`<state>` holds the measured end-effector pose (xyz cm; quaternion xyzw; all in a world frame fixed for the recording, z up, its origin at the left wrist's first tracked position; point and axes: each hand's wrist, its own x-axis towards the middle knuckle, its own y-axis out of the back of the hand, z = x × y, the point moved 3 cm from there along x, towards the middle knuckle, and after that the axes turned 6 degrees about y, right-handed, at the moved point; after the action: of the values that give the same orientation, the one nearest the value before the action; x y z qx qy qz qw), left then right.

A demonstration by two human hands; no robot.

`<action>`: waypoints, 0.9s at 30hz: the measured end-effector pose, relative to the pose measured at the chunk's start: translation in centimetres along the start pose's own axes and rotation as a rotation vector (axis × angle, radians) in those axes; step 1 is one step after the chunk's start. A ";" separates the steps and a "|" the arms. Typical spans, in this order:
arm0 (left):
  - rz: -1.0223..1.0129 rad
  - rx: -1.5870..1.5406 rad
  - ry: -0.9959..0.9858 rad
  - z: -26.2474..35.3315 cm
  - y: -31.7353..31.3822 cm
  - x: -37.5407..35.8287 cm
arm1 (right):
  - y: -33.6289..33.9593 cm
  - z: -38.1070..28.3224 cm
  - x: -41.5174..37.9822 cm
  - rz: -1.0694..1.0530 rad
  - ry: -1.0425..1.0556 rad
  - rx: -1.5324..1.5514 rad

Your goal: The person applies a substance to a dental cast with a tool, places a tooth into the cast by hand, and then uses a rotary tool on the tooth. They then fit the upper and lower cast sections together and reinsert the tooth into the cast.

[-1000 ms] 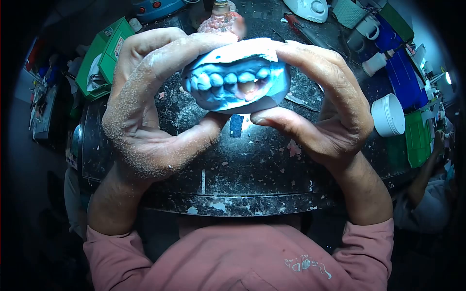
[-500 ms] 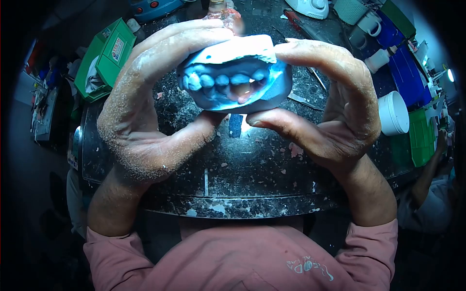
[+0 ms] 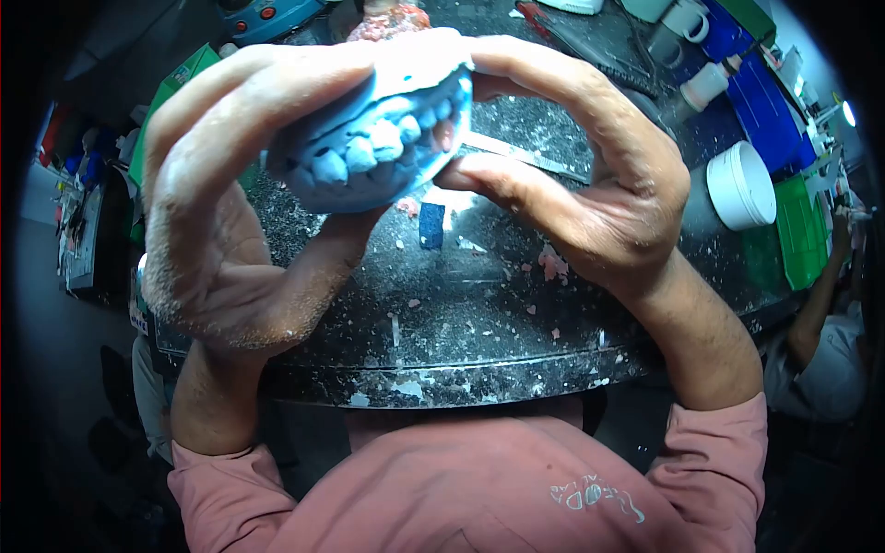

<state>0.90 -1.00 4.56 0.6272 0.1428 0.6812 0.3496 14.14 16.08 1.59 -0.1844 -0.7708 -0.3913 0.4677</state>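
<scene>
A blue and white dental model [image 3: 359,152] with rows of teeth is held up over the dark work table. My left hand [image 3: 230,175] grips its left side, fingers over the top and thumb underneath. On the right side, my right hand [image 3: 590,157] holds it between the fingertips at the top and the thumb at the lower edge. The teeth face me, turned toward the lower left, with a pink patch near the right end. Below the model a small dark blue block [image 3: 430,226] lies on the table.
Pink scraps and white flecks dot the black table [image 3: 479,341]. A white tub [image 3: 740,186], a bottle [image 3: 708,85], a mug [image 3: 684,22] and green and blue bins stand at the right. A metal tool [image 3: 525,155] lies behind my right thumb. Another person [image 3: 825,369] is at the far right.
Both hands have moved left with the model and turned it, so the teeth now point to the lower left. More of the metal tool shows.
</scene>
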 end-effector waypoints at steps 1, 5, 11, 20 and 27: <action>0.023 0.045 0.020 0.7 -0.3 0.2 | -0.2 0.2 -0.1 0.020 0.023 0.014; 0.064 -0.010 0.028 1.4 -0.2 0.4 | -0.8 0.2 -0.6 0.277 0.054 0.026; 0.010 0.100 0.058 1.8 -0.1 0.4 | -0.8 -0.1 -1.0 0.228 0.081 -0.118; -0.004 0.139 0.037 2.0 -0.3 0.3 | 0.1 -1.9 -0.3 0.069 0.125 -0.416; 0.035 0.123 0.057 2.1 -0.5 0.4 | -0.3 -2.0 -0.2 -0.116 0.168 -0.677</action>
<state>3.10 -0.92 4.91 0.6301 0.1832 0.6948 0.2944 15.21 14.38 1.77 -0.2522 -0.5652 -0.6644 0.4189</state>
